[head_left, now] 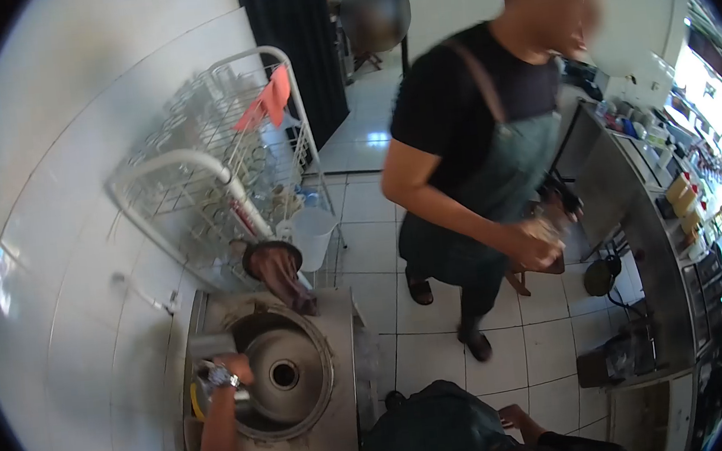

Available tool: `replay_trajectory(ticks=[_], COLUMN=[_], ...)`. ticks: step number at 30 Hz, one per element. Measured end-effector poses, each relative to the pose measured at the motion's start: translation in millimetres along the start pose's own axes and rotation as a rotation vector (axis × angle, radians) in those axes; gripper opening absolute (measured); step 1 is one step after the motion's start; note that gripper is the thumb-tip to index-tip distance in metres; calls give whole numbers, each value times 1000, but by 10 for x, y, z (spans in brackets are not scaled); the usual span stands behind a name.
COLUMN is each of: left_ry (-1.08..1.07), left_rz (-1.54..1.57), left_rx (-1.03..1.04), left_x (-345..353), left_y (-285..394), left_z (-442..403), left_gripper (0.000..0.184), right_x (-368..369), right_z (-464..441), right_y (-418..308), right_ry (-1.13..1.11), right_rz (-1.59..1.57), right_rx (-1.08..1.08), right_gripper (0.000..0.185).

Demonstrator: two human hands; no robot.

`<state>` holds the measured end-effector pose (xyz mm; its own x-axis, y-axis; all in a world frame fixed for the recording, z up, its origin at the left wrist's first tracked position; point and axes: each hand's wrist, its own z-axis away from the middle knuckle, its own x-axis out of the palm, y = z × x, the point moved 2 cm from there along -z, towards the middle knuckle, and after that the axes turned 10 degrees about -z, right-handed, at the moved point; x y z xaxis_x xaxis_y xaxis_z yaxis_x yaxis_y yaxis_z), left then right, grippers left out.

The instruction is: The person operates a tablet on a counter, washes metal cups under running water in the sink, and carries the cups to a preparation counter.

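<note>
My left hand (234,368), with a metal watch on its wrist, is over the left side of the round sink basin (327,370). Its fingers are closed on a grey, metal-looking container (209,346), which is blurred and partly hidden by the hand. The basin's drain lies to the right of that hand. My right hand (512,418) hangs low beside my dark apron (437,431), fingers loosely apart and nothing visible in them. Behind the basin, a brown cloth (279,277) hangs down onto the steel counter (332,315).
A white wire rack (239,181) with glassware and a coral cloth (267,102) stands behind the sink. Next to it is a white bucket (313,237). Another person (475,145) in an apron stands ahead on the tiled floor. A cluttered counter (649,189) runs along the right.
</note>
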<state>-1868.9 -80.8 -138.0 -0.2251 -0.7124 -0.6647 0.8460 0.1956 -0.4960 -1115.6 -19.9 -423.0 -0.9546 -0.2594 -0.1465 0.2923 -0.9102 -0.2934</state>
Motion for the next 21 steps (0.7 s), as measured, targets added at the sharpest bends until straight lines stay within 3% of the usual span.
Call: replay_trajectory(ticks=[4, 10, 13, 17, 20, 21], left_ry=[112, 111, 126, 220, 440, 558], left_rz=[21, 66, 57, 239, 541, 625], left_rx=[-244, 30, 59, -97, 108, 199], left_x=[-15, -279, -683, -1429, -1679, -1446], left_y=[-318, 493, 384, -76, -293, -427], left_z=[168, 216, 406, 784, 900, 665], left_gripper=[25, 27, 24, 21, 27, 24], right_x=[-32, -85, -120, -171, -34, 96], right_z=[151, 331, 432, 590, 697, 726], right_y=[318, 304, 362, 640, 1260, 1492], right_ry=[79, 146, 192, 267, 331, 339], right_rz=[5, -244, -354, -488, -590, -601], right_rx=[61, -61, -116, -132, -70, -32], right_gripper=[23, 23, 23, 23, 22, 22])
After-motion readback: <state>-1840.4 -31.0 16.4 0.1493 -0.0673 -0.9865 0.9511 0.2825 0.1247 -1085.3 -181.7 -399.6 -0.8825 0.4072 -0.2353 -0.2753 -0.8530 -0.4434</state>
